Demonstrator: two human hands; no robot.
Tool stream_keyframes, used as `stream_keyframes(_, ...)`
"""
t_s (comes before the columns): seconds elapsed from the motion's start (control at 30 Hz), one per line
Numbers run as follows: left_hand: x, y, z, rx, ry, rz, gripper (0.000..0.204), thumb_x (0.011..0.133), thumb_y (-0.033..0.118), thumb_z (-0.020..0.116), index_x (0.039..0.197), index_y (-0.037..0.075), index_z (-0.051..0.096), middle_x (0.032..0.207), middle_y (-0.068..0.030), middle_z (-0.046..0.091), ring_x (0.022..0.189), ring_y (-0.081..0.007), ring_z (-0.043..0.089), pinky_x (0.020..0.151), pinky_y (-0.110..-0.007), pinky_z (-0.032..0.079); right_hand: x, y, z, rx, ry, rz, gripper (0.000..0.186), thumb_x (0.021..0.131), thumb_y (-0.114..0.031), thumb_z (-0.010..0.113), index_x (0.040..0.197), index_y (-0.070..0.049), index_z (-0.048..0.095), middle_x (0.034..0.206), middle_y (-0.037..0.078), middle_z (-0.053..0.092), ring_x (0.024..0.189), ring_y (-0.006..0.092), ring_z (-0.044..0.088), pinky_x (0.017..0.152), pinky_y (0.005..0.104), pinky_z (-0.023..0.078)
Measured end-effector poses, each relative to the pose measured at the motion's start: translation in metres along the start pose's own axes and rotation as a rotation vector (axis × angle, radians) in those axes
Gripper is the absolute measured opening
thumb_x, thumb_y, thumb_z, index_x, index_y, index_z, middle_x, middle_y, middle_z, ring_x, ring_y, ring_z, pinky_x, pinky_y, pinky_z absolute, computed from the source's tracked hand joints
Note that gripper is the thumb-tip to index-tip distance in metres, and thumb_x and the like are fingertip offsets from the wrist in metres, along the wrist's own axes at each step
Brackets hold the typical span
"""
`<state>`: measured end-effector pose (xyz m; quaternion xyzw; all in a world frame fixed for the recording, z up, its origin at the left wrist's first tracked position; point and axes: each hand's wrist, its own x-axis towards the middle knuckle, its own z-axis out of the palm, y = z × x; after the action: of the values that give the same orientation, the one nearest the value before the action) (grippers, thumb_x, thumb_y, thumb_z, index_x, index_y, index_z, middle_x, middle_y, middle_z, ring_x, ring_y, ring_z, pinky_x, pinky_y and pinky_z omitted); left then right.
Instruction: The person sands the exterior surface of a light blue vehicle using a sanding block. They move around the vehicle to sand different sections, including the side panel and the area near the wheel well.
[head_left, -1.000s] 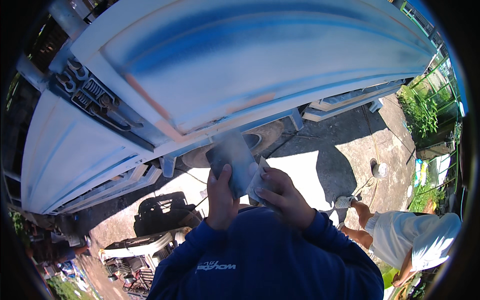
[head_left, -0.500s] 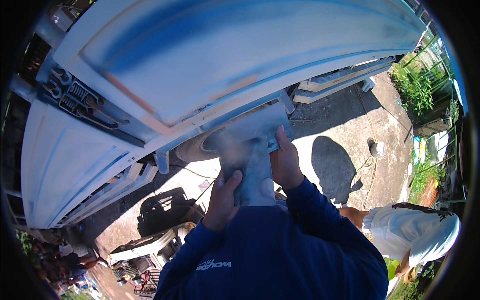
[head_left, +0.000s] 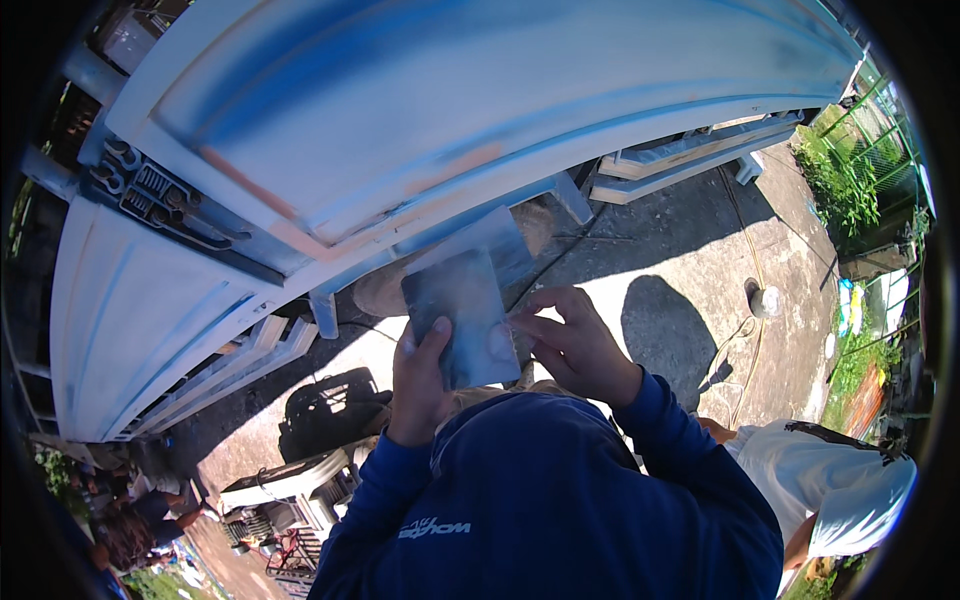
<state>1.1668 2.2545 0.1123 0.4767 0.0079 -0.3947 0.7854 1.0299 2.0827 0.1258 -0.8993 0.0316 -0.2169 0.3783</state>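
A thin rectangular grey sheet (head_left: 458,305), dark and smudged with pale dust, is held in front of my chest. A lighter blue-grey flap (head_left: 490,245) shows beyond its far edge; I cannot tell whether the two are one piece. My left hand (head_left: 420,385) is closed on the sheet's left side, thumb on top. At the right edge, beside a pale round patch, my right hand (head_left: 575,340) pinches with thumb and forefinger. Just ahead of my hands lies a large white and blue painted panel (head_left: 400,130), with orange-brown streaks and scrolled metalwork (head_left: 165,200) on the left.
Long pale beams (head_left: 690,165) lie under the panel. A cord (head_left: 745,240) runs over the concrete floor on the right, past a small pale round object (head_left: 765,302). A person in a white shirt (head_left: 830,480) is at the lower right. Machinery (head_left: 290,500) stands lower left.
My right hand has let go of the sheet's far right part and come nearer, pinching its right edge. The sheet lies turned differently, its dark face showing more.
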Motion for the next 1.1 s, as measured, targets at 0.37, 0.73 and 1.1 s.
stream_keyframes(0.37,0.006,0.002,0.003,-0.163,0.029,0.129,0.038,0.099,0.019,0.059,0.131,-0.001,0.051,0.121,-0.0111,0.063,0.11,-0.0211,0.064,0.094,-0.036,0.053,-0.017,0.017,-0.007,0.507,-0.01,0.168,0.034,0.089,0.007,0.056,0.118,-0.006,0.067,0.12,0.011,0.054,0.116,0.0256,0.053,0.098,0.0382,0.046)
stream_keyframes(0.73,-0.011,0.095,-0.09,0.948,0.205,0.977,0.053,0.101,0.031,0.054,0.139,-0.004,0.04,0.131,-0.0184,0.048,0.115,-0.0247,0.056,0.096,-0.035,0.049,0.064,0.024,0.063,0.954,0.27,0.298,0.039,0.094,0.005,0.049,0.131,-0.004,0.057,0.134,0.011,0.051,0.123,0.0204,0.055,0.104,0.034,0.044)
stream_keyframes(1.1,0.036,0.171,-0.157,0.714,0.078,0.699,0.073,0.091,0.048,0.064,0.135,-0.007,0.045,0.123,-0.0183,0.057,0.11,-0.0274,0.06,0.09,-0.04,0.051,0.156,0.079,0.188,0.279,0.569,0.427,0.036,0.096,-0.002,0.049,0.132,-0.002,0.054,0.121,0.016,0.053,0.107,0.0264,0.06,0.09,0.0359,0.051)
